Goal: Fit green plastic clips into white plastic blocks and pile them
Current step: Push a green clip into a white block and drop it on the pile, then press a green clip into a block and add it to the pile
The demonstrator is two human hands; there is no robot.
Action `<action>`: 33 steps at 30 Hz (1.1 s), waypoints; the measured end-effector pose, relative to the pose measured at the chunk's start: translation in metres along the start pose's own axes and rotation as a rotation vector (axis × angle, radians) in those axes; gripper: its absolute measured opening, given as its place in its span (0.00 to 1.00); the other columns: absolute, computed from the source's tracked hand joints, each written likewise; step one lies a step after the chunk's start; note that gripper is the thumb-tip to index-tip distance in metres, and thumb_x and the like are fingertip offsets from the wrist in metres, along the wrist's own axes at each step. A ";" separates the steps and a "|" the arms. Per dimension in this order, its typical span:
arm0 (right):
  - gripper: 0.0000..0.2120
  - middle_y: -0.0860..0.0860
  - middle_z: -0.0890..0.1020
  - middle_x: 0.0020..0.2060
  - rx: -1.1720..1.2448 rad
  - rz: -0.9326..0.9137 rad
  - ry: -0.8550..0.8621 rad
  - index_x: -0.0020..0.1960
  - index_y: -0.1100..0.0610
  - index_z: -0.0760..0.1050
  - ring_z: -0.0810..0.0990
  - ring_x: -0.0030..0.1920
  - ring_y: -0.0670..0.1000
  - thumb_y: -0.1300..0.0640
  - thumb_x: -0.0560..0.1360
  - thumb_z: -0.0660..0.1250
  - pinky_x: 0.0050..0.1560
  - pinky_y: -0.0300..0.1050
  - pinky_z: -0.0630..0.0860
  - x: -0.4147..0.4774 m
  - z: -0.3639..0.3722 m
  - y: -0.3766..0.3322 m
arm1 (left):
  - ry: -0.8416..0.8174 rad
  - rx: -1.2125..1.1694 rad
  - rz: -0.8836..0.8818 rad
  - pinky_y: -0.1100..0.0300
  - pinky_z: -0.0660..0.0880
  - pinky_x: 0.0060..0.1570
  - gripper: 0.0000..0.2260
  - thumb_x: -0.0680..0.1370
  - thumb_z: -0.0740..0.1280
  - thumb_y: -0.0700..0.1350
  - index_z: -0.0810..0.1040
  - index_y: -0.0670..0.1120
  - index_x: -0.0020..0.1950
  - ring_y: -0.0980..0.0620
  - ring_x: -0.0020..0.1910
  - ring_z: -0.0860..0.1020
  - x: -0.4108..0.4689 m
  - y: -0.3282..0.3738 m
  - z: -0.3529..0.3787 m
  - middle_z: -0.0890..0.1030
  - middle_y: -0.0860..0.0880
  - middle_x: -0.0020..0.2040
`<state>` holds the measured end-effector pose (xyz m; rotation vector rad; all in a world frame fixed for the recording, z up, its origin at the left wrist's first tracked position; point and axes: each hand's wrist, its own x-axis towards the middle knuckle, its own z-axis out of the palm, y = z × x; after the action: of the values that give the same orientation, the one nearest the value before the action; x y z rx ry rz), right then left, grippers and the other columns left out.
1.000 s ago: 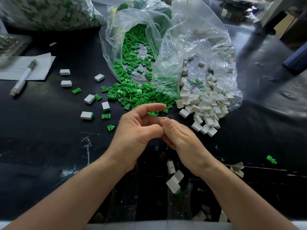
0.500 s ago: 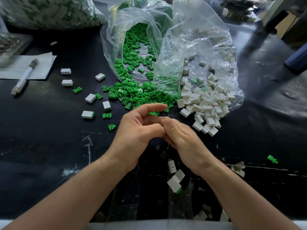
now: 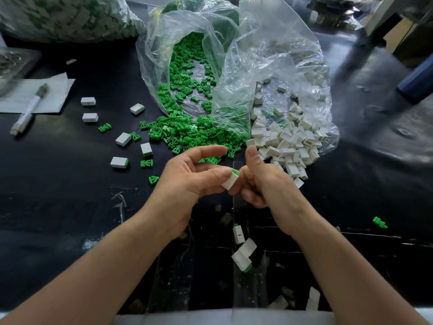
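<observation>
White block (image 3: 229,182), green clip (image 3: 235,171) seated in its end, sits pinched in your left hand (image 3: 187,181), right hand (image 3: 262,184) curled beside it, grip unclear; few fitted pieces (image 3: 241,256) lie unpiled, while clip bag (image 3: 152,66) and block bag (image 3: 281,50) hold plenty.

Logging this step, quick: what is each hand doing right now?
Left hand: pinches a white block with green clip fitted.
Right hand: fingers curled beside it; grip cannot be told.
</observation>
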<state>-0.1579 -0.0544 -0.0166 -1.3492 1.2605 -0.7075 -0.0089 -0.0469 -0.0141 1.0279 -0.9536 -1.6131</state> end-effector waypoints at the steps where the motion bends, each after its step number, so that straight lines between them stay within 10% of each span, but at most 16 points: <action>1: 0.29 0.45 0.69 0.20 -0.047 -0.010 0.057 0.30 0.55 0.77 0.65 0.22 0.41 0.34 0.71 0.51 0.25 0.29 0.62 0.001 -0.003 0.001 | 0.006 0.037 -0.002 0.63 0.79 0.35 0.18 0.61 0.70 0.41 0.78 0.45 0.50 0.53 0.33 0.81 0.000 0.000 0.000 0.83 0.47 0.34; 8: 0.05 0.43 0.72 0.32 -0.654 -0.192 0.465 0.43 0.53 0.79 0.71 0.37 0.46 0.53 0.74 0.66 0.37 0.38 0.61 0.013 -0.015 0.014 | -0.197 0.213 -0.037 0.67 0.76 0.34 0.16 0.57 0.74 0.41 0.81 0.46 0.44 0.56 0.32 0.80 -0.007 0.001 0.003 0.83 0.48 0.33; 17: 0.17 0.55 0.73 0.52 -0.985 -0.109 0.538 0.64 0.54 0.74 0.69 0.57 0.55 0.53 0.76 0.64 0.58 0.46 0.64 0.027 -0.020 0.022 | -0.083 0.247 -0.058 0.67 0.75 0.33 0.09 0.64 0.72 0.43 0.80 0.46 0.44 0.57 0.35 0.82 -0.003 0.001 0.001 0.83 0.49 0.33; 33: 0.08 0.54 0.81 0.44 -0.589 -0.640 0.313 0.49 0.62 0.80 0.77 0.45 0.48 0.64 0.69 0.69 0.46 0.37 0.73 0.008 0.008 0.012 | 0.110 0.241 -0.027 0.66 0.75 0.29 0.11 0.70 0.72 0.39 0.78 0.49 0.49 0.59 0.34 0.81 0.003 -0.006 -0.003 0.82 0.51 0.38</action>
<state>-0.1519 -0.0576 -0.0312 -2.2476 1.3399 -1.0642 -0.0089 -0.0491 -0.0215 1.2853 -1.0812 -1.4706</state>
